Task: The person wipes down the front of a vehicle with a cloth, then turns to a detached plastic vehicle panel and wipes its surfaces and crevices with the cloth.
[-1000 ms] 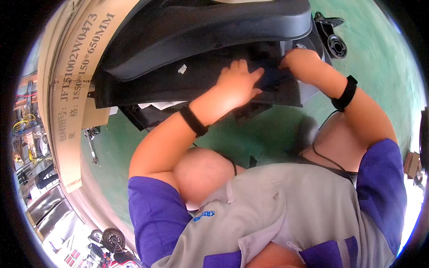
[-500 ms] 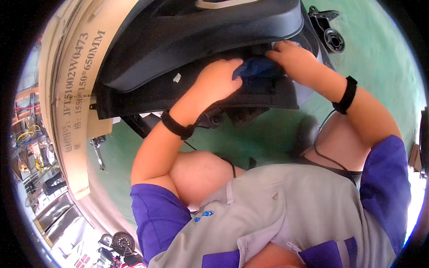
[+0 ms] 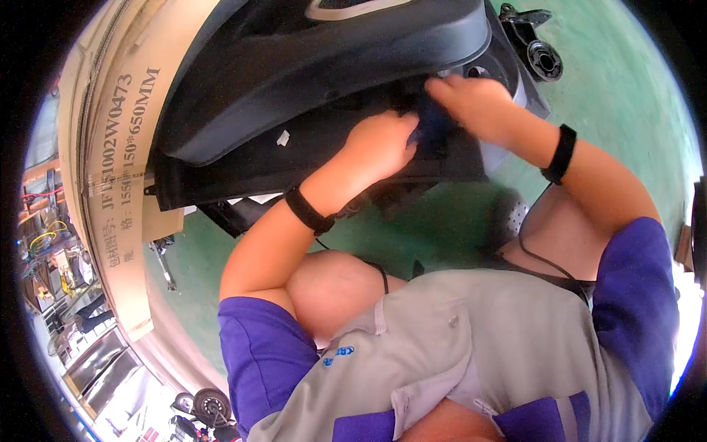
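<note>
A large black moulded panel (image 3: pixel 331 81) lies in front of me, with a small white scrap (image 3: pixel 283 138) on its flat lower part. A dark blue cloth-like item (image 3: pixel 436 127) sits over the panel's right part, between my hands. My left hand (image 3: pixel 379 144) has its fingers closed at the left edge of the blue item. At its upper right is my right hand (image 3: pixel 471 103), slightly blurred, its fingers bent down; whether they grip the item is hard to make out. Both wrists wear black bands.
Printed cardboard (image 3: pixel 125 177) stands along the left. A black metal part with a round end (image 3: pixel 543 60) lies on the green floor (image 3: pixel 611 110) at the upper right. Wheels (image 3: pixel 211 407) and shelving with assorted items are at the far left. My knees are below the panel.
The panel has shifted left and down in view. My left hand has moved from spread over the panel to closed at the blue item. My right hand has moved left.
</note>
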Demonstrator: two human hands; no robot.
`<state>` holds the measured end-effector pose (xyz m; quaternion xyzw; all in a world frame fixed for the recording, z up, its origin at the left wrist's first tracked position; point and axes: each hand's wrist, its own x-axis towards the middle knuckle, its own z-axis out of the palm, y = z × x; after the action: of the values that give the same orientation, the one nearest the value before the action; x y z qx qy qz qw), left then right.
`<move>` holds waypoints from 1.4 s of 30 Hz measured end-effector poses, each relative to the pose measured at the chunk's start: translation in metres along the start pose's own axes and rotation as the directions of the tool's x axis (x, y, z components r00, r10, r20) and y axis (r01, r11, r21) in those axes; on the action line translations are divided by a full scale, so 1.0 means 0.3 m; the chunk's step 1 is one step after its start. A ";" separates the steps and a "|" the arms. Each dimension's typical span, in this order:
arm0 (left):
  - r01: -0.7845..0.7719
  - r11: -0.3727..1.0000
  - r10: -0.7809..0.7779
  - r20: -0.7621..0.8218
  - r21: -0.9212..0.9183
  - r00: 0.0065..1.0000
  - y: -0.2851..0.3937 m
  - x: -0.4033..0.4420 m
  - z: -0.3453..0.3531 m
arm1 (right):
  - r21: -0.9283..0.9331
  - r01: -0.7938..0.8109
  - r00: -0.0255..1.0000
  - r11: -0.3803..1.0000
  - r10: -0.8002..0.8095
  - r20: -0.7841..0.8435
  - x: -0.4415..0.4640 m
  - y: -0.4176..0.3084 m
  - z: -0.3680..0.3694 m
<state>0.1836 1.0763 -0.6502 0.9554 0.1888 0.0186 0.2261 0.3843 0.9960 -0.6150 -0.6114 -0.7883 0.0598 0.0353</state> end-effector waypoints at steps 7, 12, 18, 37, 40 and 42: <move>0.009 1.000 -0.010 -0.064 -0.023 0.998 -0.022 -0.014 0.041 | -0.103 0.204 0.932 0.973 -0.226 -0.283 -0.013 -0.018 0.061; 0.030 1.000 -0.030 -0.008 -0.009 1.000 -0.017 -0.001 0.035 | 0.047 0.144 0.977 0.988 -0.135 -0.166 0.012 -0.006 0.080; -0.029 0.998 0.025 0.082 0.053 0.996 -0.018 -0.005 0.014 | 0.107 0.224 0.963 0.969 -0.203 -0.176 0.010 -0.003 0.076; -0.084 0.996 0.086 0.064 -0.038 0.994 -0.002 0.044 -0.026 | -0.010 -0.094 0.927 0.995 0.091 0.363 -0.036 0.085 0.050; -0.131 0.989 0.133 0.028 -0.064 0.991 -0.012 0.061 -0.072 | -0.147 -0.189 0.910 0.971 0.229 0.345 -0.039 0.092 0.020; -0.129 0.988 0.131 0.022 -0.089 0.991 -0.008 0.056 -0.097 | -0.181 -0.206 0.877 0.962 0.263 0.403 -0.031 0.078 -0.020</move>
<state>0.1947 1.0968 -0.6260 0.9551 0.1219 0.0283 0.2687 0.4099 0.9930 -0.6121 -0.6758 -0.6992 0.1424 -0.1846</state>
